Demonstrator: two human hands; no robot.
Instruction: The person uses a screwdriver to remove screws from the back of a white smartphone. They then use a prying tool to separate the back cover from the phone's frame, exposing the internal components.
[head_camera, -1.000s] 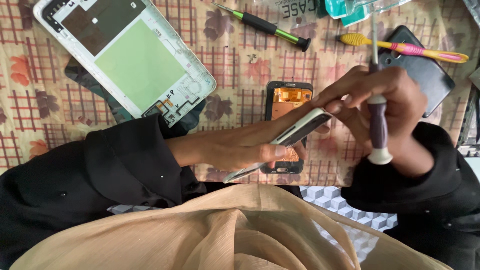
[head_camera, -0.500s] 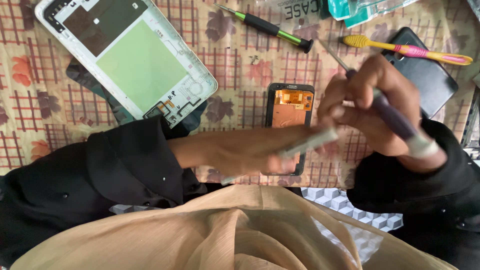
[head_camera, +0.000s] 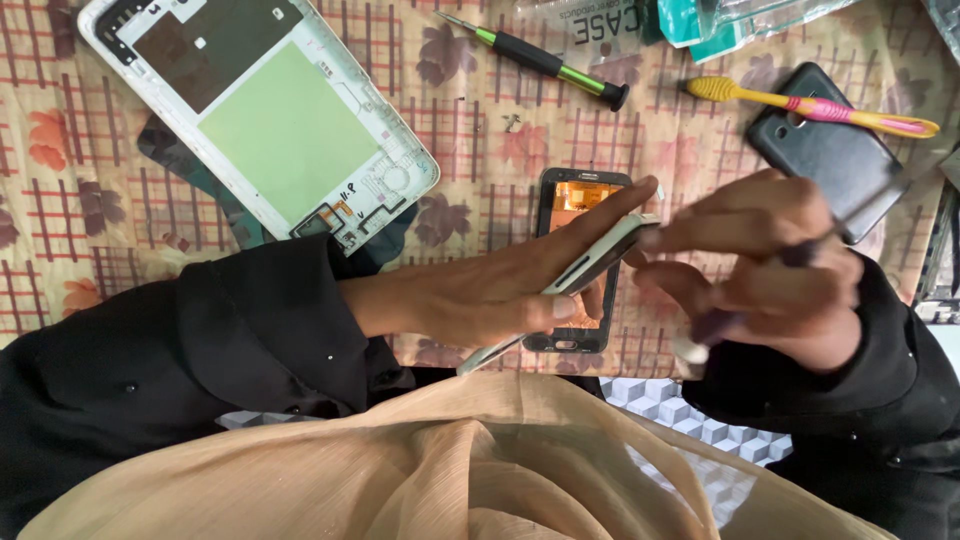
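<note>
Phone frame (head_camera: 590, 268), thin and silver-edged, sits tilted in the left hand (head_camera: 500, 290), whose fingers wrap narrowly along its long edges, above the table (head_camera: 470, 140). The right hand (head_camera: 770, 265) meets its upper end, fingers closed around a blurred purple-handled screwdriver (head_camera: 715, 320). Directly beneath lies a dark phone shell (head_camera: 578, 205) with an orange inside. To the upper left a white tablet back (head_camera: 260, 110) rests flat; a green screwdriver (head_camera: 545, 62), a yellow toothbrush (head_camera: 810, 105) and a black phone cover (head_camera: 825, 150) lie near the far edge, with patterned cloth showing between them.
</note>
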